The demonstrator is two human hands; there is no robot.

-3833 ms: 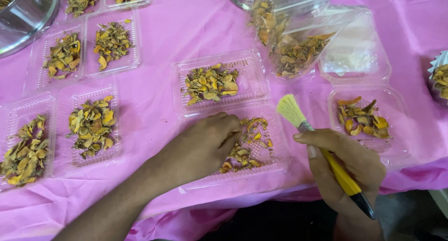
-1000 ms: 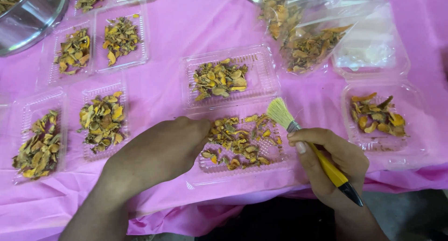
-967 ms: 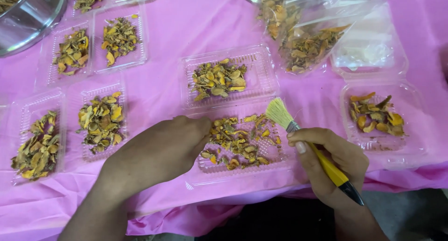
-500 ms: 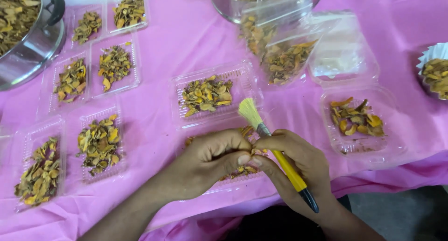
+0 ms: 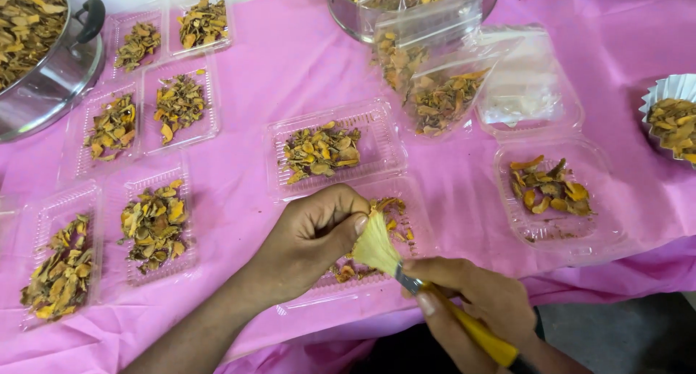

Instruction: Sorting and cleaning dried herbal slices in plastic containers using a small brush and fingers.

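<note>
At the near edge of the table (image 5: 290, 62), which is covered with a pink cloth, two bare hands meet over a clear plastic tray (image 5: 417, 233) of dried yellow-orange and brown pieces. The right hand (image 5: 475, 309), lowest in view, has its grip closed around the yellow handle of a small brush (image 5: 435, 301), which slants up and to the left. The left hand (image 5: 312, 236) reaches in from the lower left, and its thumb and fingers pinch the pale yellow bristles (image 5: 375, 245), splaying them just above the tray.

Just beyond that tray sits a second clear tray (image 5: 330, 151) holding more of the dried pieces. To the right, a squarer clear container (image 5: 554, 193) holds a few larger orange pieces. To the left, four similar filled trays (image 5: 152, 225) lie in two rows, with two more further back.

Further back at centre, clear plastic bags (image 5: 435, 84) with dried pieces inside lean against a steel pot (image 5: 348, 11) that is also filled with them. Beside the bags lies an open clear container (image 5: 533, 91) with something whitish inside. At the far left, a large steel pan (image 5: 43, 91) with a black handle holds a heap of the same dried material. At the right edge, a pleated foil cup (image 5: 670, 88) holds more.
</note>
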